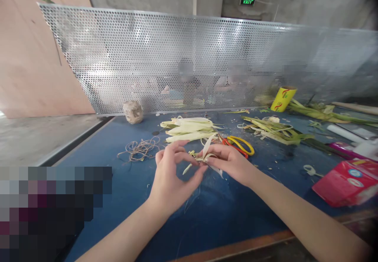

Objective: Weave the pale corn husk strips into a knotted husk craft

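Both of my hands meet over a blue table [124, 191], working pale yellow-green leaf strips [203, 155] between them. My left hand [173, 173] curls its fingers and pinches one end of the strips. My right hand [228, 161] closes its fingertips on the other end, with one strip [208, 142] sticking upward. A short loose end [187, 169] hangs below my left fingers.
A pile of pale leaf strips [189, 130] lies behind my hands, beside yellow-and-red-handled scissors [240, 144]. Loose twine [140, 149] and a twine ball [132, 111] sit left. Green leaves [274, 130], a yellow roll [282, 99] and a red box [347, 181] are right. A perforated metal screen [189, 57] stands behind.
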{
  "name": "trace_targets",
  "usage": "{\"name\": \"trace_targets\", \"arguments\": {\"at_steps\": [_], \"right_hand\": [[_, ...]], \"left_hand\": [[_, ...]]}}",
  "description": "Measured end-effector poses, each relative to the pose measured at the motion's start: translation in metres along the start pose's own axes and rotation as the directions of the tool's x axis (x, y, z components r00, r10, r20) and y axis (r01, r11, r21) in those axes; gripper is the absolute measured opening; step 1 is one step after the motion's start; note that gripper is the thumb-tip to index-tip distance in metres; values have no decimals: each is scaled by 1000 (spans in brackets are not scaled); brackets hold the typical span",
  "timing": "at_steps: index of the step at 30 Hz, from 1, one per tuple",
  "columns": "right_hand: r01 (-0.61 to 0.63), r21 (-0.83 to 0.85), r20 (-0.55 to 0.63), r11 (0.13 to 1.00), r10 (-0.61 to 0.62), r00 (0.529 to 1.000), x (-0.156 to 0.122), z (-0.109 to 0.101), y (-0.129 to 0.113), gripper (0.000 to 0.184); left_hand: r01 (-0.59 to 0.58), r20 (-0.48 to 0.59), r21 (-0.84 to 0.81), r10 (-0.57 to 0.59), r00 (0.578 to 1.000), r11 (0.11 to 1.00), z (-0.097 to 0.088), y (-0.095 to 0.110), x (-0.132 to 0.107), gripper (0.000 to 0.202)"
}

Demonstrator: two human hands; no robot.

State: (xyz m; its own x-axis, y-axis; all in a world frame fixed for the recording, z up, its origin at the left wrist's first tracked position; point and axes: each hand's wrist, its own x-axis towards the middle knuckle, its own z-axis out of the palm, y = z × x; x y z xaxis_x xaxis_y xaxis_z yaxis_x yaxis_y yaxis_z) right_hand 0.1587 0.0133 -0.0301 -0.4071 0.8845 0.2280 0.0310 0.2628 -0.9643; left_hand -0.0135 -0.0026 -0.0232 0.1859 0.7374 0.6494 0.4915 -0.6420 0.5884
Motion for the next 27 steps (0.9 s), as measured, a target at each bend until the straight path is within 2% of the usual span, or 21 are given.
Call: {"name": "trace_targets", "arguments": {"at_steps": [2, 4, 7, 11, 13, 16, 21, 24, 27], "right_hand": [[46, -84, -30, 995, -48, 998, -1, 1, -3, 12], [78, -142, -48, 987, -85, 995, -2, 2, -4, 7], [75, -126, -50, 989, -82, 995, -1, 3, -2, 7], [78, -108, -46, 991, -84, 995, 0, 3, 2, 15], [108, -128, -54, 986, -115, 992, 0, 3, 2, 14], [129, -139, -73, 982, -140, 988, 0, 3, 0, 11], [103, -107, -60, 989, -110, 992, -3, 2, -3, 17], [53, -51, -62, 997, -56, 996, -3, 1, -5, 17], [34, -25, -63, 999, -36, 997, -3, 1, -7, 17]], "left_hand": [[28, 80, 43, -32, 996, 999, 2, -1, -2, 59], [129, 146, -12, -126, 981, 992, 5, -3, -3, 77], [249, 164, -134, -226, 960, 959, 9, -5, -3, 88], [293, 144, -205, -267, 953, 934, 10, -4, -2, 87], [326, 154, -252, -295, 943, 911, 10, -4, -2, 86], [384, 197, -379, -332, 922, 842, 11, -6, -1, 88], [446, 267, -518, -358, 895, 730, 14, -9, 0, 94], [446, 266, -481, -359, 894, 755, 12, -8, 1, 93], [400, 245, -352, -329, 912, 846, 7, -6, 2, 87]]}}
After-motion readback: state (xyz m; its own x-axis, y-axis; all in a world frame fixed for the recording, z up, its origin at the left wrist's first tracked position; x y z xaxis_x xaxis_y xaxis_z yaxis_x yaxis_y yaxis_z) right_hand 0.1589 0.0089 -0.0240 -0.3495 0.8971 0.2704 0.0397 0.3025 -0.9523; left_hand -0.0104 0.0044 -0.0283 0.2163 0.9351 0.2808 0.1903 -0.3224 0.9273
